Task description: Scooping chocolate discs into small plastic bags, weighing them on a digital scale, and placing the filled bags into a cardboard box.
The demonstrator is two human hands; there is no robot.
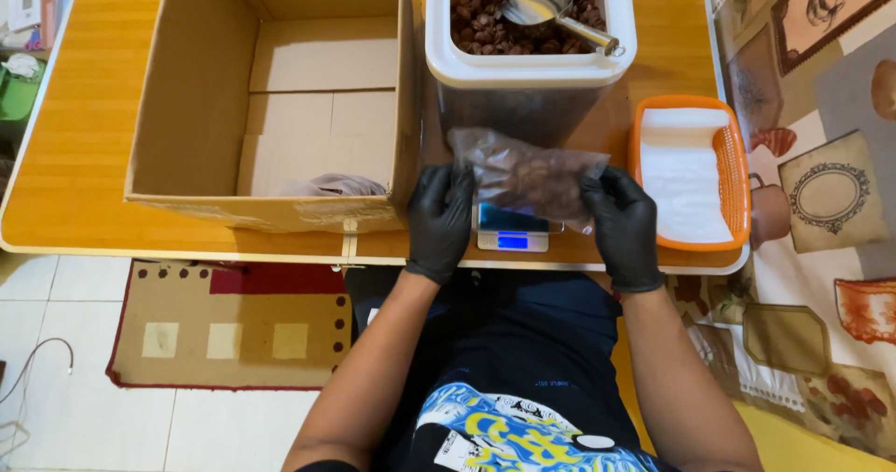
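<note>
The bag (pixel 530 175) of brown pieces lies crosswise above the scale (pixel 512 228), its 2 ends gripped equally by the left hand (pixel 439 220) and right hand (pixel 623 225).

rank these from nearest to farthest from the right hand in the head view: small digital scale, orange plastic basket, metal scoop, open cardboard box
1. Small digital scale, just left of the gloved right hand.
2. Orange plastic basket, to its right on the table edge.
3. Metal scoop, up ahead in the white container of brown pieces.
4. Open cardboard box, far across to the left.
</note>
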